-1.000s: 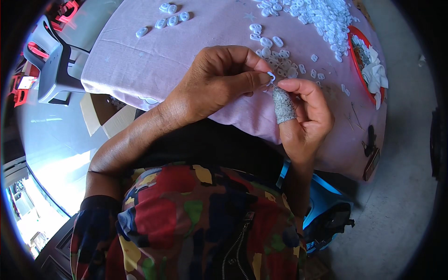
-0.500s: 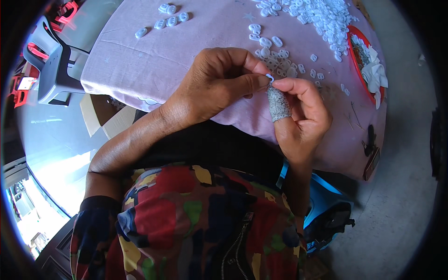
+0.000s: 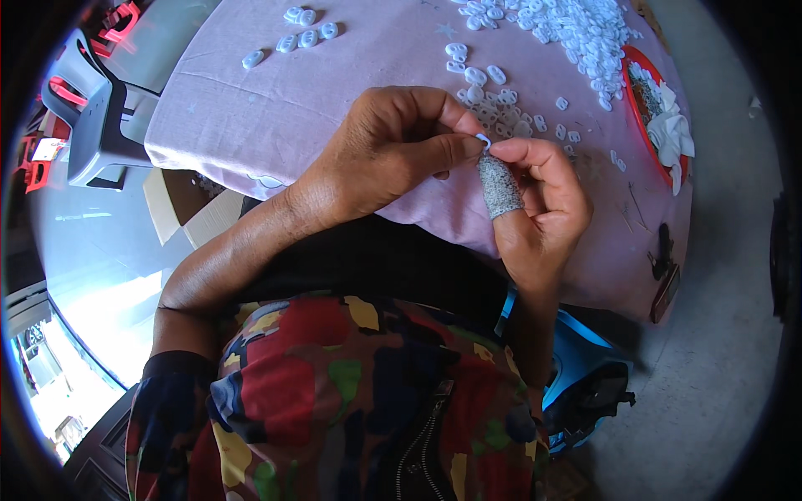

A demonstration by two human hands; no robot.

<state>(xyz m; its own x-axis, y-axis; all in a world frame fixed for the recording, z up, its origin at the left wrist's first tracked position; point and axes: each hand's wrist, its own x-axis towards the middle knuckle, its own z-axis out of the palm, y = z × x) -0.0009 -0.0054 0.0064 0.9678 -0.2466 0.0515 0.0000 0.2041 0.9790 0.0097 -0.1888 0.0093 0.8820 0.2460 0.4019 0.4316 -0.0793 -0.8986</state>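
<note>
Over the near part of the table, my left hand [image 3: 399, 149] and my right hand [image 3: 541, 204] meet fingertip to fingertip. Pinched between them is a small white plastic piece [image 3: 485, 140], ring-like at its visible edge; the fingers hide most of it. Both hands are closed on it. A grey speckled sleeve [image 3: 500, 188] wraps my right thumb. Just beyond the fingertips lie several loose white oval plastic pieces with holes [image 3: 503, 114].
A pink cloth [image 3: 276, 108] covers the table. A big heap of white pieces [image 3: 576, 33] lies far right, beside a red basin [image 3: 637, 92] with a white cloth. Small oval stacks [image 3: 307, 38] sit far left. Keys [image 3: 662, 259] rest near the right edge.
Both hands stay in nearly the same place, still pinching the white piece. My right hand has shifted very slightly.
</note>
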